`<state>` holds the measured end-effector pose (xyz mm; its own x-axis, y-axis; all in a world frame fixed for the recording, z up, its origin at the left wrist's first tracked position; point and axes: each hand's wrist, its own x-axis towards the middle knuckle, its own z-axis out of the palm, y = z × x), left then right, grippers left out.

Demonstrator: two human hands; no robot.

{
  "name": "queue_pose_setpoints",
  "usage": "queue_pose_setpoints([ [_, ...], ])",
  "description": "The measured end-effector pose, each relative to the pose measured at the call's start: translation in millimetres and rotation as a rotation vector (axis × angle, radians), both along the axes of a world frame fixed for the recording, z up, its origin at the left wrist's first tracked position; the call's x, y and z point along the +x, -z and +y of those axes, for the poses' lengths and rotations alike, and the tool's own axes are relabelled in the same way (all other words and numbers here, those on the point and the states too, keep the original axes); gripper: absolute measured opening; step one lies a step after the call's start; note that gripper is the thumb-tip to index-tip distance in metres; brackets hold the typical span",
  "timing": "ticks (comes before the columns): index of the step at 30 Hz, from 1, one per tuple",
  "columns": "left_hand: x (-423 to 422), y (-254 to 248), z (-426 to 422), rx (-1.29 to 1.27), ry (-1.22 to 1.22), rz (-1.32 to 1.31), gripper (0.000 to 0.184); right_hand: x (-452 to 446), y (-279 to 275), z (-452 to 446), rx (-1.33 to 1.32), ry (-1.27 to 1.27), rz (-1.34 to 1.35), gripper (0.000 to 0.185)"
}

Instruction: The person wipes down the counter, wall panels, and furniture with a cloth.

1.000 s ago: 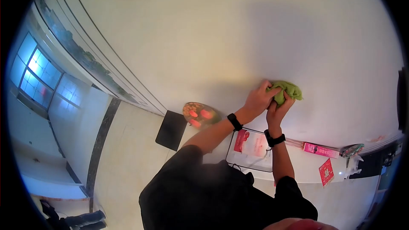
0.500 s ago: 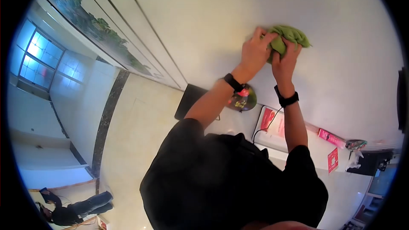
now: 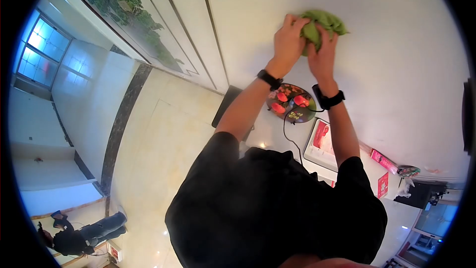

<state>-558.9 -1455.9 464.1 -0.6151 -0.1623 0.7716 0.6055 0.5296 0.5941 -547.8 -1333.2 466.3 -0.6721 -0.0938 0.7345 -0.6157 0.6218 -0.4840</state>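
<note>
Both my arms are raised toward a pale wall (image 3: 396,69). A crumpled green cloth (image 3: 325,18) is pressed against it, bunched between my hands. My left hand (image 3: 289,44) has its fingers curled over the cloth's left side. Below and to the right, my right hand (image 3: 323,59) grips the cloth with fingers pushed into its folds. Parts of the fingertips are hidden in the fabric. Each wrist wears a black band, and a thin black cable hangs from the right one.
Beneath my forearms is a round dark tray (image 3: 296,115) with red cups. A white-framed red and white panel (image 3: 321,141) and a pink box (image 3: 384,161) are nearby. A landscape picture panel (image 3: 134,15) is at left. Another person (image 3: 82,233) stands far off at lower left.
Both hands and the green cloth have shifted up and slightly left in view. The camera view has moved too, and more of the round tray with red cups now shows.
</note>
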Motion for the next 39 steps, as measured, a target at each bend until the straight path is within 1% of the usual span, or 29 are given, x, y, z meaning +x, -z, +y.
queue_pose_setpoints([
  [1, -5, -4, 6, 0.016, 0.012, 0.038, 0.039, -1, -8, 2, -0.013, 0.012, 0.025, 0.050],
  [3, -12, -9, 22, 0.098, 0.084, 0.022, 0.039, -4, -15, 16, 0.062, 0.041, 0.199, 0.047],
  [5, -19, 2, 44, 0.108, 0.096, 0.054, 0.037, -12, -4, 34, -0.024, 0.018, 0.191, 0.046],
  [7, -11, 5, 49, 0.112, 0.121, -0.004, 0.036, -6, 3, 39, -0.080, 0.055, 0.129, 0.047],
  [9, -1, 3, 43, 0.134, 0.173, -0.032, 0.029, -1, 12, 36, -0.145, 0.101, 0.067, 0.047],
  [12, -2, 20, 36, 0.108, 0.241, -0.103, 0.030, 3, 29, 28, -0.246, 0.132, -0.069, 0.046],
  [15, -4, 52, 27, 0.078, 0.227, -0.115, 0.039, 2, 59, 22, -0.211, 0.120, -0.069, 0.045],
  [19, 1, 74, 23, 0.052, 0.208, -0.184, 0.040, 11, 76, 16, -0.213, 0.089, -0.162, 0.046],
  [21, 2, 73, 30, 0.067, 0.209, -0.185, 0.040, 15, 71, 27, -0.164, 0.116, -0.169, 0.049],
  [23, -1, 63, 49, 0.075, 0.231, -0.109, 0.040, 19, 57, 42, -0.135, 0.165, -0.168, 0.050],
  [24, -1, 53, 59, 0.081, 0.239, -0.071, 0.040, 21, 48, 50, -0.122, 0.198, -0.078, 0.050],
  [27, 3, 19, 96, 0.078, 0.330, 0.003, 0.040, 29, 21, 87, -0.192, 0.244, -0.052, 0.048],
  [28, 5, 11, 109, 0.065, 0.357, -0.018, 0.039, 31, 16, 100, -0.192, 0.258, -0.018, 0.046],
  [32, 7, 10, 139, 0.017, 0.365, -0.010, 0.039, 37, 12, 129, -0.304, 0.254, -0.099, 0.044],
  [39, 6, 32, 129, -0.104, 0.293, -0.025, 0.041, 30, 33, 123, -0.323, 0.206, -0.063, 0.042],
])
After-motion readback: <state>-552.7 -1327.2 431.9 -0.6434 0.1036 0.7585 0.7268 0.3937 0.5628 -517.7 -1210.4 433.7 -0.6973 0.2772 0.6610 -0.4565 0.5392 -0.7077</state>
